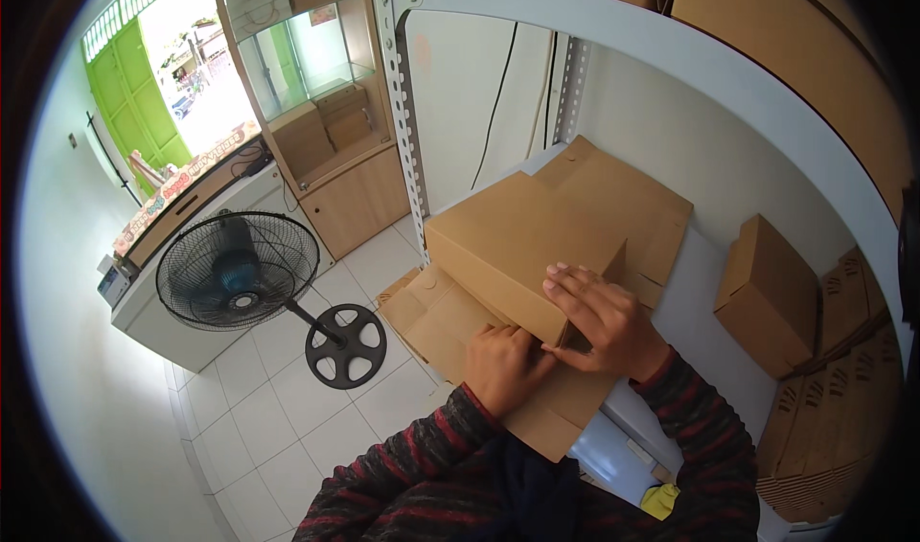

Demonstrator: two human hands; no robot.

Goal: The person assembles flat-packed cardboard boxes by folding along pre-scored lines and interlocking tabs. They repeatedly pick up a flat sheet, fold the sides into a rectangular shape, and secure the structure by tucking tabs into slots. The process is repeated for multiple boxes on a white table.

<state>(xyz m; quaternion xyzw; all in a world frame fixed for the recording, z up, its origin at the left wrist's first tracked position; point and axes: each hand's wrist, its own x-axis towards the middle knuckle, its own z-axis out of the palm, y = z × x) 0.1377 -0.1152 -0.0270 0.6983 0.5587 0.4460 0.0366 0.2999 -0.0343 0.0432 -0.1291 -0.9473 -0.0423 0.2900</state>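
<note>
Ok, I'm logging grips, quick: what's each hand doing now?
Left hand: curled against the cardboard box; whether it grips can't be told.
Right hand: holding the box's near corner, fingers above thumb.

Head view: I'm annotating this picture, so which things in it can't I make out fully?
In the head view:
Most fingertips of the left hand: hidden behind its knuckles.
Inside the carton: mostly hidden by its top panel and the right hand.
Overhead cartons: cut off by the top edge.
Yellow item: partly blocked by the right sleeve; kind unclear.
Doorway: detail lost to glare.
</note>
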